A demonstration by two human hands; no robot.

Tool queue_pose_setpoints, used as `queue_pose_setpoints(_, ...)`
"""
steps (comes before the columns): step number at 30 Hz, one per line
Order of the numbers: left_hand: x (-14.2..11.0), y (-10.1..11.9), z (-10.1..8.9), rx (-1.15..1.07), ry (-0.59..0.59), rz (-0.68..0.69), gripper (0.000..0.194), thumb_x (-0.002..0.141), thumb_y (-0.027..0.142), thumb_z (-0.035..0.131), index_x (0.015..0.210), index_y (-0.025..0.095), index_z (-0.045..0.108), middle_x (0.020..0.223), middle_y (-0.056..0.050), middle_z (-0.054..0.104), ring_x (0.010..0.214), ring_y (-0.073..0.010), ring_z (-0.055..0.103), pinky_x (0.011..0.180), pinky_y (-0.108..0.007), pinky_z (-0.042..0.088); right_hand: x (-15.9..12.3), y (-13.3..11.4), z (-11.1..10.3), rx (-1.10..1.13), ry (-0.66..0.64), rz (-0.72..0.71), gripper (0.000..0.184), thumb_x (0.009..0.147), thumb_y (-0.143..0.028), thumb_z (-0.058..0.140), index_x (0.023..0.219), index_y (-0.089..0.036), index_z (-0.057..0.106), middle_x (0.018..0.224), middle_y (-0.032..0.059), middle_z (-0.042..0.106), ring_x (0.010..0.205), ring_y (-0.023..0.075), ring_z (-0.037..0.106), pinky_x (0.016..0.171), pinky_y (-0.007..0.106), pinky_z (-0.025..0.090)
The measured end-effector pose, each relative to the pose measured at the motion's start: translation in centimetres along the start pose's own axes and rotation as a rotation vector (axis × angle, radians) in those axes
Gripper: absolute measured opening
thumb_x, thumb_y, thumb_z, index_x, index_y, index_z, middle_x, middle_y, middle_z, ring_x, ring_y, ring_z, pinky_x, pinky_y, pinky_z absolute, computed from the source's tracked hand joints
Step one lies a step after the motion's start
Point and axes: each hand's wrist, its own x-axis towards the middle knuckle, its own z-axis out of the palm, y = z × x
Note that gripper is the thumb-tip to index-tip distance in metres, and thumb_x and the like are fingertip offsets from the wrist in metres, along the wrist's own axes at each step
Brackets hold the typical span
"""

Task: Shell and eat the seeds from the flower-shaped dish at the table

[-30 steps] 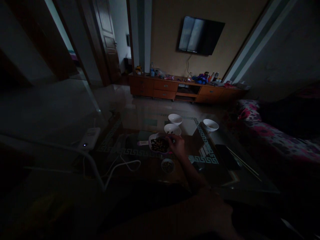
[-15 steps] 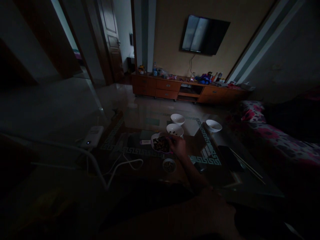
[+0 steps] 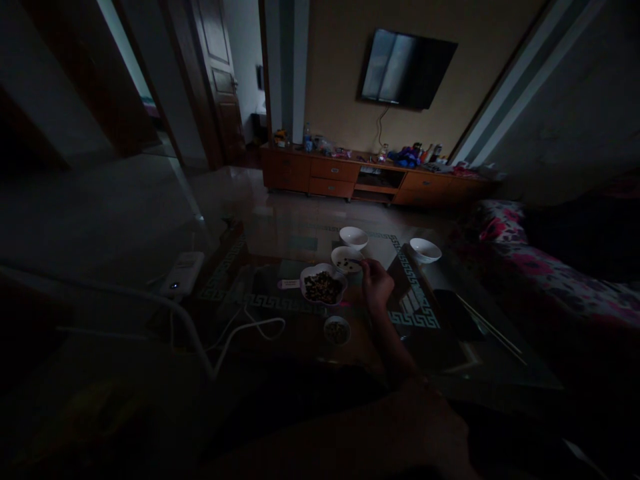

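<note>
the right hand (image 3: 377, 283) is nearly closed, its fingers curled and thumb and forefinger drawn together at the near bowl (image 3: 353, 253). it appears to grip a thin piece (image 3: 355, 261), dark and jutting from the fingertips over that bowl's rim; poor light prevents closer identification. the wrist is level with the table, the forearm running back toward the lower right. a shadowed shape, apparently the left hand (image 3: 439, 419), lies by the right elbow; how far open it is, or whether it holds anything, cannot be told.

the near bowl is white, upright, and contains a few dark bits (image 3: 343, 265). just beside it, to the left of the right hand, sits the dish (image 3: 311, 270), pale and scalloped, its handle (image 3: 289, 284) pointing left; it is loaded with mixed dark and yellowish bits. a small bowl (image 3: 326, 325), on the near side of the dish, holds further small pieces, too dim to identify.

behind the near bowl stands the far bowl (image 3: 353, 237); another white bowl (image 3: 425, 251) stands apart to the right. all rest on the glass table (image 3: 300, 333). two sticks (image 3: 493, 327) lie at its right, beside a dark slab (image 3: 456, 313). at the left are a white box (image 3: 184, 272) with a small light and a white cable (image 3: 271, 321). beyond: a cabinet (image 3: 333, 179) below a wall-mounted tv (image 3: 409, 69).
</note>
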Motion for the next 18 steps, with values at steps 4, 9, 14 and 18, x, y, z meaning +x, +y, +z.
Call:
queue_pose_setpoints(4,-0.5,0.4,-0.4,-0.011,0.007,-0.014,0.046,0.101,0.055,0.065,0.126,0.017,0.066,0.128,-0.012,0.066,0.114,-0.0246,0.065,0.100,-0.048,0.059,-0.1,0.0,0.0,0.063,-0.050,-0.029,0.051,0.101,-0.062,0.053,0.101,-0.019,0.080,0.091,0.0096,0.082,0.079,0.0253,0.074,0.072,0.033,0.055)
queue_pose_setpoints(9,-0.7,0.4,-0.7,-0.024,0.005,-0.026,0.046,0.101,0.054,0.065,0.128,0.017,0.065,0.128,-0.012,0.066,0.113,-0.0244,0.065,0.099,-0.048,0.059,-1.3,-1.2,1.1,0.151,-0.385,-0.236,0.032,0.098,-0.049,0.061,0.097,-0.023,0.081,0.100,0.0065,0.083,0.089,0.0242,0.077,0.083,0.033,0.060)
queue_pose_setpoints(14,-0.9,0.2,-0.9,-0.041,0.012,-0.017,0.047,0.101,0.054,0.065,0.129,0.017,0.065,0.127,-0.012,0.066,0.113,-0.0245,0.065,0.099,-0.048,0.059,-1.8,-1.6,1.5,0.112,-0.487,-0.274,0.024,0.097,-0.040,0.065,0.100,-0.024,0.083,0.105,0.0063,0.084,0.095,0.0254,0.078,0.089,0.036,0.061)
queue_pose_setpoints(18,-0.9,0.1,-0.9,-0.041,0.021,-0.004,0.046,0.100,0.054,0.066,0.128,0.017,0.066,0.128,-0.012,0.066,0.113,-0.0247,0.065,0.099,-0.048,0.059,-1.7,-1.5,1.6,0.105,-0.494,-0.283,0.022,0.096,-0.038,0.067,0.102,-0.026,0.084,0.106,0.0058,0.084,0.095,0.0261,0.079,0.089,0.038,0.062)
